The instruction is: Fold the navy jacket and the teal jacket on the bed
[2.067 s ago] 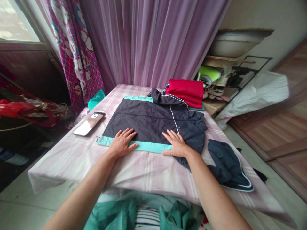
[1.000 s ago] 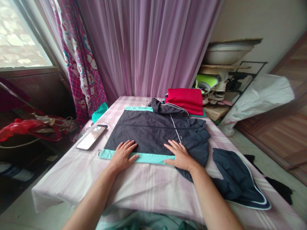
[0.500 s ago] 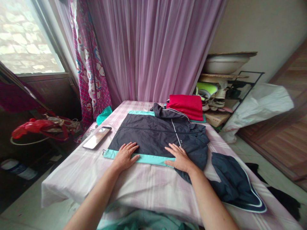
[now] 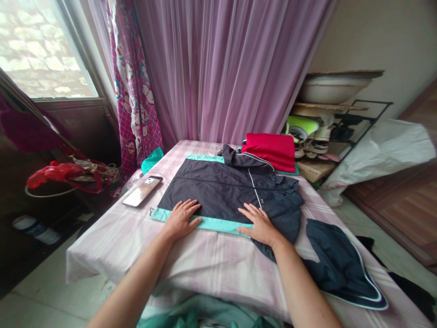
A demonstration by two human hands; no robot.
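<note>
A dark jacket (image 4: pixel 211 182) with turquoise edge bands and white piping lies spread on the checked tablecloth (image 4: pixel 205 264). My left hand (image 4: pixel 180 219) rests flat on its near turquoise band, toward the left end, fingers spread. Farther right along the same edge, my right hand (image 4: pixel 260 225) lies palm down with its fingers apart. One dark sleeve (image 4: pixel 337 259) with a white-trimmed cuff stretches out to the right, partly hidden behind my right forearm. The other sleeve is laid over the jacket's far side.
A phone (image 4: pixel 143 191) lies left of the jacket. Folded red cloth (image 4: pixel 269 150) sits at the table's far right. Beyond that side stand a shelf with shoes, a basin (image 4: pixel 336 89) and a white plastic bag (image 4: pixel 389 150). A purple curtain (image 4: pixel 218 68) hangs behind the table.
The view has shifted slightly, so everything appears a little farther right. Both hands keep the same flat position on the jacket.
</note>
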